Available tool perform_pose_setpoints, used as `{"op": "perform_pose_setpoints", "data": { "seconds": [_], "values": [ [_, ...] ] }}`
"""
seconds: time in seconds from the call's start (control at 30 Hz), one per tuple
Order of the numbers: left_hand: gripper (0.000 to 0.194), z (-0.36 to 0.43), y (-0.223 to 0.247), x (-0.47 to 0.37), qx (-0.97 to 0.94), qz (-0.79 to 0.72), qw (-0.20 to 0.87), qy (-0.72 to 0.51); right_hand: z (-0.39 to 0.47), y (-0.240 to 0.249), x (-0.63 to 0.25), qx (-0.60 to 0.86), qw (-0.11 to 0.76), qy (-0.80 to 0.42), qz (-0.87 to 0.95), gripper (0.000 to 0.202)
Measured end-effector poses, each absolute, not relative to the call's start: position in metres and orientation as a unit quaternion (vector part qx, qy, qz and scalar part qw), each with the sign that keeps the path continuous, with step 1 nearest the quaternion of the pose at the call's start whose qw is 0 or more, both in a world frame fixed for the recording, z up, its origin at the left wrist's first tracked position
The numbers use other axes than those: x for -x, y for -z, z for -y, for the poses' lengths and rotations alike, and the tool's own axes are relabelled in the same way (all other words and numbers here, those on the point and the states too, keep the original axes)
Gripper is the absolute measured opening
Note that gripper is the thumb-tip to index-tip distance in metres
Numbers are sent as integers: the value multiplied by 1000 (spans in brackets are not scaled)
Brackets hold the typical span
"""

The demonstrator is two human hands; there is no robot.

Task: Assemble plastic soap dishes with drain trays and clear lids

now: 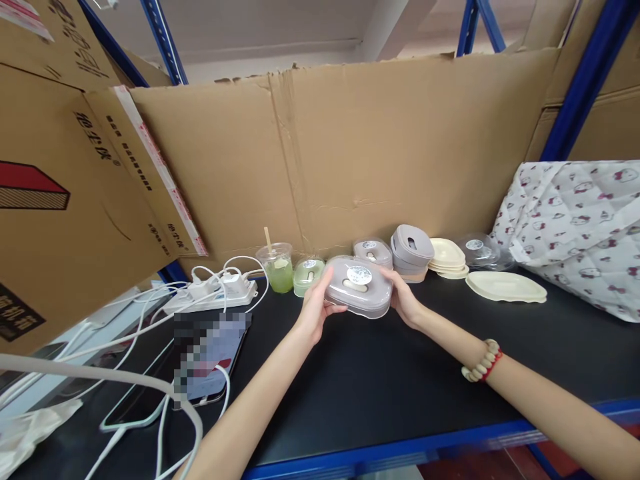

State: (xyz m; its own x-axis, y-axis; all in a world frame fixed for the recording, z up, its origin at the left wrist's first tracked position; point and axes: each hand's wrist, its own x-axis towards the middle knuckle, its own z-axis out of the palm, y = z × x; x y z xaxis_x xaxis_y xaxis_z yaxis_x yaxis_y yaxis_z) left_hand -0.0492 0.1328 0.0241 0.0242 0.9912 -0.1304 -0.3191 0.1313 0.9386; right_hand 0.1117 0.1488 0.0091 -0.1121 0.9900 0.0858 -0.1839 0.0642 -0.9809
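A grey-purple lidded box with a clear cover and a round sticker is held up above the black shelf, tilted toward me. My left hand grips its left end, and my right hand grips its right end. Behind it stand a similar grey box and a green box with a clear cover. To the right, a stack of grey boxes sits beside stacked cream lids. A single cream lid lies farther right, near clear covers.
A cup of green drink stands left of the boxes. A power strip, white cables and two phones occupy the left side. A patterned bag is at the right. Cardboard walls the back.
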Motion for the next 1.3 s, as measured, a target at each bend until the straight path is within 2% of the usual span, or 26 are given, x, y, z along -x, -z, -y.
{"op": "perform_pose_setpoints", "data": {
  "seconds": [0.13,0.33,0.47,0.57,0.63,0.7,0.77,0.87,0.97,1.13,1.3],
  "values": [
    [42,-135,-26,50,-358,-444,599,-562,-144,-16,-110,389,500,-587,504,52],
    [57,-132,-23,49,-422,-348,660,-515,-141,-19,-106,362,539,-600,467,49],
    [74,-130,-14,45,-487,-363,643,-467,-143,-10,-103,316,529,-579,533,74],
    [56,-133,-12,46,-473,-415,625,-461,-146,0,-102,319,499,-542,596,88],
    [43,-137,-13,48,-463,-438,607,-474,-148,6,-102,340,476,-522,621,88],
    [37,-141,-13,51,-461,-460,588,-480,-149,10,-103,360,454,-508,638,84],
    [41,-145,-12,53,-452,-488,571,-481,-149,13,-104,368,436,-496,655,79],
    [59,-149,-12,55,-425,-506,557,-504,-147,14,-105,358,431,-463,687,67],
    [70,-151,-12,54,-405,-463,582,-532,-147,12,-105,342,450,-388,728,52],
    [63,-149,-11,53,-418,-440,603,-518,-151,-3,-117,369,504,-158,764,27],
    [31,-147,-10,53,-448,-476,567,-501,-171,-20,-159,487,548,97,674,28]
  ]
}}
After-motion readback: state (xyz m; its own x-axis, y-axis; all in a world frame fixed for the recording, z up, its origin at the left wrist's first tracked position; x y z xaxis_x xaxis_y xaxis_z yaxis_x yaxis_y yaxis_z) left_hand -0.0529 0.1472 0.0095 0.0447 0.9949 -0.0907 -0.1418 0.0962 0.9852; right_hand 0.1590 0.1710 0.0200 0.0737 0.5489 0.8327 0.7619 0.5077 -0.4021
